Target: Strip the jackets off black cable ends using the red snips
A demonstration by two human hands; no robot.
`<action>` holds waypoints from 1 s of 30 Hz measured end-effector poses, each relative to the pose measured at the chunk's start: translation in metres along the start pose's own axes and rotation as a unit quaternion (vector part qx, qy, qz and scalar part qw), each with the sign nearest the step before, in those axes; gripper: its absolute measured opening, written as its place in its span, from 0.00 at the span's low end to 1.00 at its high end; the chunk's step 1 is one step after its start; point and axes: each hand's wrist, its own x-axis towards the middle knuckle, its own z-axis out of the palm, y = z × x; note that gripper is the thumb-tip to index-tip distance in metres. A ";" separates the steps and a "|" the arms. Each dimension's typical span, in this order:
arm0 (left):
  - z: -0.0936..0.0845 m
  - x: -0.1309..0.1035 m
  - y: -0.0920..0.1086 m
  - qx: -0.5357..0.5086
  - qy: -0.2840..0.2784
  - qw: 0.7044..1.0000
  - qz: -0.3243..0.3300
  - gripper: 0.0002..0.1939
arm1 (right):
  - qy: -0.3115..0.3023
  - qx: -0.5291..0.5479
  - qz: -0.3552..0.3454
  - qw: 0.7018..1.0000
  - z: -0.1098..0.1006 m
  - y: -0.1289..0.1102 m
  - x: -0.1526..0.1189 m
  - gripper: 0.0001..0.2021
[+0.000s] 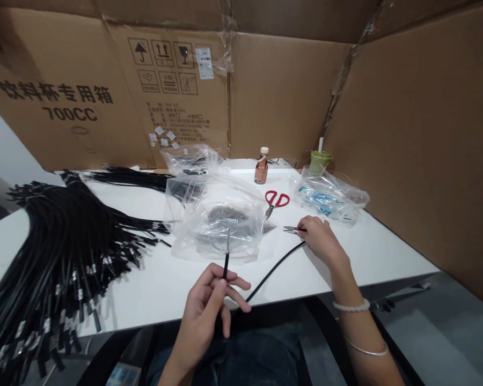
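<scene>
My left hand (pixel 213 303) pinches a black cable (pixel 226 264) between thumb and fingers near its end, with the other fingers spread. The cable's tip points up and shows thin, pale bare strands. From this hand the cable curves right along the table edge to my right hand (pixel 320 238). There my fingers are closed around small thread snips (pixel 293 229) with a reddish handle, blades pointing left. Whether the right hand also grips the cable is hidden. Behind my left hand lies a clear plastic bag (pixel 225 212) of small grey metal pieces.
A large pile of black cables (pixel 68 230) covers the left side of the white table (pixel 282 308). Red-handled scissors (pixel 276 200), a small bottle (pixel 261 166), a green cup (pixel 320 161) and a bag of blue pieces (pixel 330 198) stand or lie behind. Cardboard walls (pixel 282 91) enclose the back and right.
</scene>
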 end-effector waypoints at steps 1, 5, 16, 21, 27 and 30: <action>0.000 0.002 -0.001 -0.024 -0.016 1.000 0.004 0.17 | 0.010 0.010 0.001 1.000 0.000 0.001 0.000 0.08; 0.008 0.011 -0.004 -0.152 -0.019 0.988 -0.017 0.16 | 0.064 0.092 -0.015 0.994 -0.001 0.001 0.001 0.06; 0.019 0.060 0.034 -0.345 0.101 0.932 -0.048 0.12 | 0.086 0.260 -0.151 0.950 -0.052 -0.072 -0.004 0.06; 0.013 0.078 0.043 -0.404 0.082 0.908 -0.083 0.18 | -0.015 0.221 -0.240 0.945 -0.082 -0.123 0.019 0.11; 0.001 0.080 0.044 -0.426 0.076 0.897 -0.092 0.20 | -0.094 0.192 -0.290 0.933 -0.074 -0.146 0.049 0.11; -0.003 0.079 0.045 -0.424 0.076 0.898 -0.093 0.19 | -0.114 0.189 -0.311 0.924 -0.067 -0.144 0.058 0.08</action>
